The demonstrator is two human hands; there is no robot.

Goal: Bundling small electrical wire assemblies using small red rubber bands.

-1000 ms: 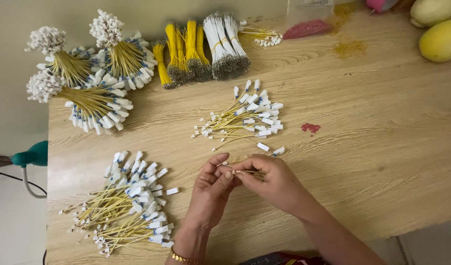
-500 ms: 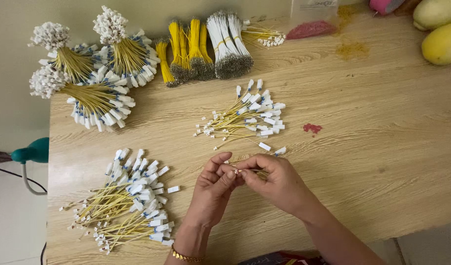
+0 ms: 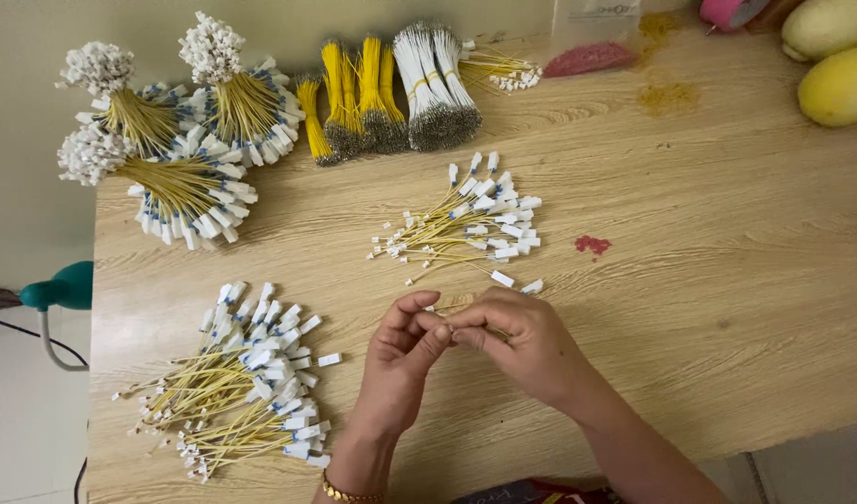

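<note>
Basically, left hand (image 3: 402, 353) and right hand (image 3: 520, 338) both pinch one yellow wire (image 3: 444, 309) mid-table, near the front edge. Looks like the connector-fitting step; I'd guess it needs steady fingertip alignment before joining the front-left pile (image 3: 237, 383).

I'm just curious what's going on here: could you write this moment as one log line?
left hand and right hand: pinching one thin yellow wire between fingertips | loose pile of yellow white-tagged wires beyond hands | light wooden table
</note>
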